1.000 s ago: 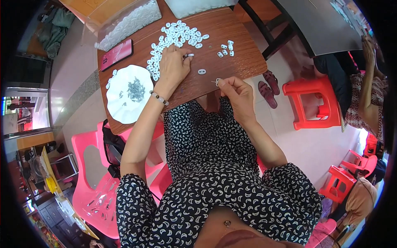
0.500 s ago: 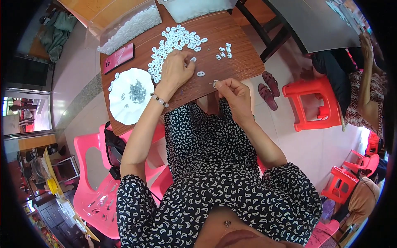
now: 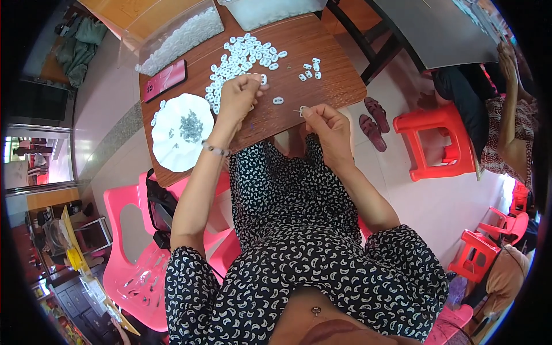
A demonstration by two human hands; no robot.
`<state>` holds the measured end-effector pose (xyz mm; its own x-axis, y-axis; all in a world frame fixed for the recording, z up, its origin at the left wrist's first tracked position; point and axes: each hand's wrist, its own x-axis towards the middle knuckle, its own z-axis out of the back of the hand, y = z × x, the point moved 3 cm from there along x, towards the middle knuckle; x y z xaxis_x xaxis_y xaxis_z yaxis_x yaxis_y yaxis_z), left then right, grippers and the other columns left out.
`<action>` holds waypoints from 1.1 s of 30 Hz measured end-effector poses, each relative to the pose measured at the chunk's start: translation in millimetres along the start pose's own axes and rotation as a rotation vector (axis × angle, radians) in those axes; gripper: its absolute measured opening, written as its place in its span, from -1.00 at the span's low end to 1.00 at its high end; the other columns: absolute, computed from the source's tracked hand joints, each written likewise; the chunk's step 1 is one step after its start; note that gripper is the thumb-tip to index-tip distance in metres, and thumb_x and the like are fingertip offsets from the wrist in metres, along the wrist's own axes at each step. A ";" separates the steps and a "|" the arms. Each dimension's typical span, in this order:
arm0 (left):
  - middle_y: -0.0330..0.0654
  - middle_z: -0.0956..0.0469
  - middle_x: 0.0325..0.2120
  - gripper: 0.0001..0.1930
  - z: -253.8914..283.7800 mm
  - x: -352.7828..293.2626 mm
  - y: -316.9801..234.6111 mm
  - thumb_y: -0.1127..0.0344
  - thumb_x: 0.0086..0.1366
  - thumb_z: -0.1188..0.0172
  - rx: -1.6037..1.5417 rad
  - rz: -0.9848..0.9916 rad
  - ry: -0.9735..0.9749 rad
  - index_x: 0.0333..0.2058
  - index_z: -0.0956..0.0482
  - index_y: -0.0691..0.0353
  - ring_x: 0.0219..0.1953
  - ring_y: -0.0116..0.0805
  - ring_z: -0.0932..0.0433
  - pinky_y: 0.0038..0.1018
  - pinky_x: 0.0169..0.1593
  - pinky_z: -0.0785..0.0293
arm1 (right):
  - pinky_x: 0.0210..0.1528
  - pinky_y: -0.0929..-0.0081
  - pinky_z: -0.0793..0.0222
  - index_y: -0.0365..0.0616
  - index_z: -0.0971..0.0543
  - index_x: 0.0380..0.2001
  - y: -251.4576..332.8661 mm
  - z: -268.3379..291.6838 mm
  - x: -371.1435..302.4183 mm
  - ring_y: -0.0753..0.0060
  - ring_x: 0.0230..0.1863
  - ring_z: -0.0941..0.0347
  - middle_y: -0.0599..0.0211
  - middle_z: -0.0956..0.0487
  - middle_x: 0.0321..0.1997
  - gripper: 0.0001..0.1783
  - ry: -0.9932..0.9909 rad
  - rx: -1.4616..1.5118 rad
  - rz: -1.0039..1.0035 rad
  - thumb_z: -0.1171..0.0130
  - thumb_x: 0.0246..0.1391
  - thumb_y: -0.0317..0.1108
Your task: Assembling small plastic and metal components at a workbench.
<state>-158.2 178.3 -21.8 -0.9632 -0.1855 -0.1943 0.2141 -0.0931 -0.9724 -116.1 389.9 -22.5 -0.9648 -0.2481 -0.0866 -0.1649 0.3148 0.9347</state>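
My left hand (image 3: 237,99) is closed in a pinch on a small white oval piece with two holes (image 3: 264,79), just above the near side of the heap. To the right, my right hand (image 3: 328,127) grips a small white piece (image 3: 302,112) between thumb and fingertips, and a thin pin-like bit sticks out of it to the left. Between the hands a single white two-hole oval piece (image 3: 278,100) lies on the brown table (image 3: 322,46). The heap of white two-hole pieces (image 3: 246,50) spreads beyond my left hand.
A white scalloped dish (image 3: 167,146) with small dark metal bits (image 3: 191,127) stands at the left, near a pink phone (image 3: 167,80). Clear tubs of white pieces (image 3: 187,34) line the back. Several white pieces (image 3: 317,67) sit at the right. Red stool (image 3: 434,144) and another person (image 3: 506,132) are further right.
My left hand has drawn back slightly to the left and turned, raising its white oval piece off the tabletop. The right hand has shifted only a little, still gripping its piece.
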 end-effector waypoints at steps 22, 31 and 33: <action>-0.26 -0.59 -0.34 -0.73 -28.0 -102.7 -6.1 0.20 0.34 -0.10 -0.604 0.200 0.250 -0.16 -0.57 0.30 -0.39 -0.67 -0.45 -0.70 -0.27 -0.44 | -0.74 0.71 -0.07 -0.24 -0.45 -0.45 12.2 -18.8 -14.1 0.76 -0.77 -0.23 0.50 -0.41 -0.68 -0.83 0.089 0.019 0.068 -0.12 0.18 -0.40; -0.25 -0.59 -0.34 -0.74 -26.7 -101.9 -3.1 0.22 0.34 -0.11 -0.603 0.170 0.242 -0.16 -0.57 0.30 -0.41 -0.66 -0.46 -0.70 -0.28 -0.44 | -0.74 0.73 -0.07 -0.25 -0.46 -0.46 8.2 -18.7 -12.9 0.77 -0.76 -0.22 0.50 -0.43 -0.66 -0.84 0.082 -0.029 0.071 -0.14 0.16 -0.41; -0.26 -0.59 -0.35 -0.74 -27.4 -101.8 -2.9 0.22 0.34 -0.12 -0.603 0.147 0.236 -0.18 -0.58 0.30 -0.42 -0.65 -0.46 -0.70 -0.28 -0.44 | -0.73 0.74 -0.07 -0.25 -0.46 -0.46 8.3 -18.9 -13.0 0.78 -0.76 -0.21 0.50 -0.43 -0.67 -0.84 0.082 -0.032 0.073 -0.14 0.16 -0.40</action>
<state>-65.2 224.3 -2.7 -0.9553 0.0707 -0.2870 0.2836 0.4931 -0.8224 -101.1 378.4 -7.2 -0.9539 -0.3000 0.0096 -0.0867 0.3059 0.9481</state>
